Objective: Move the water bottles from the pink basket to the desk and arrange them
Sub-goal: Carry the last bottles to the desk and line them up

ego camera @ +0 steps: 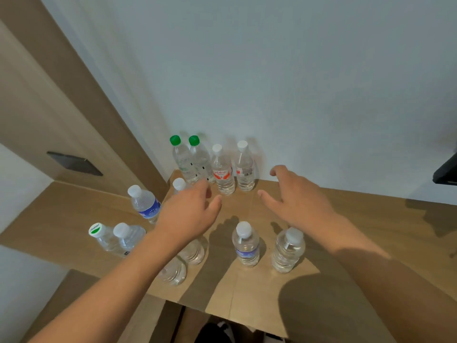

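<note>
Several clear water bottles stand on the wooden desk [358,219]. Against the wall are two green-capped bottles [184,160] and two white-capped bottles with red labels [223,173]. A blue-labelled bottle [146,203] stands at the left, with two short bottles [116,237] nearer the edge. In front stand another blue-labelled bottle [246,245] and a ribbed bottle [288,250]. Two more bottles [183,261] are partly hidden under my left forearm. My left hand [190,209] and my right hand [294,194] hover over the desk's middle, fingers relaxed and holding nothing. The pink basket is not in view.
A white wall rises behind the desk. A wooden panel with a dark plate [74,163] stands at the left. A black object [446,169] juts in at the right edge. Below the desk's front edge lie dark things [217,331] on the floor.
</note>
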Tool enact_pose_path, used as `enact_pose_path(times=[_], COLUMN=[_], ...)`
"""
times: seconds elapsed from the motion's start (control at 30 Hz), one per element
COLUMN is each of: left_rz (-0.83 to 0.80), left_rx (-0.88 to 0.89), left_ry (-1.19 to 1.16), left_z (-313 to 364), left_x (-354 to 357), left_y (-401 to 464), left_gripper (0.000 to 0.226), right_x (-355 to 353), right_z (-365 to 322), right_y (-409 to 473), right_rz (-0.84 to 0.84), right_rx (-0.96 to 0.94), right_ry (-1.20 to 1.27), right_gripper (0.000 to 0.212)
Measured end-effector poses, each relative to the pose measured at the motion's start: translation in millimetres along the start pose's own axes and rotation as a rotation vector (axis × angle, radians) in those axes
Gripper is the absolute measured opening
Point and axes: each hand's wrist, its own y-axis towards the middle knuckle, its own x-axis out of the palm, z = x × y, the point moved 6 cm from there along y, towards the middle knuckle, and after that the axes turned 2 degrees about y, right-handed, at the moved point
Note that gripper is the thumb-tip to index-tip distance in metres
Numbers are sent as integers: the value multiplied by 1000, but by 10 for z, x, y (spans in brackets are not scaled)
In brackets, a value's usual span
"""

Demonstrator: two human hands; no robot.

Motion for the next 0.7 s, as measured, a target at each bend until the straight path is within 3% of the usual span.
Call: enact_pose_path(times=[0.1, 0.37, 0.7], left_rz=[22, 42, -87], left_rx=[-82, -226, -157], left_ry=[-52, -151, -185], left_z=[-359, -1205, -1617], left_x=[-253, -735, -428], left_y=[92, 696, 1795], left_gripper=[17, 24, 32], right_x=[-112, 54, 713], right_z=[-330, -1009, -1208], right_y=[314, 1109, 2160], right_rz=[26, -59, -291], right_rx=[-65, -149, -40], right_ry=[80, 88, -112], right_gripper=[53, 47, 33])
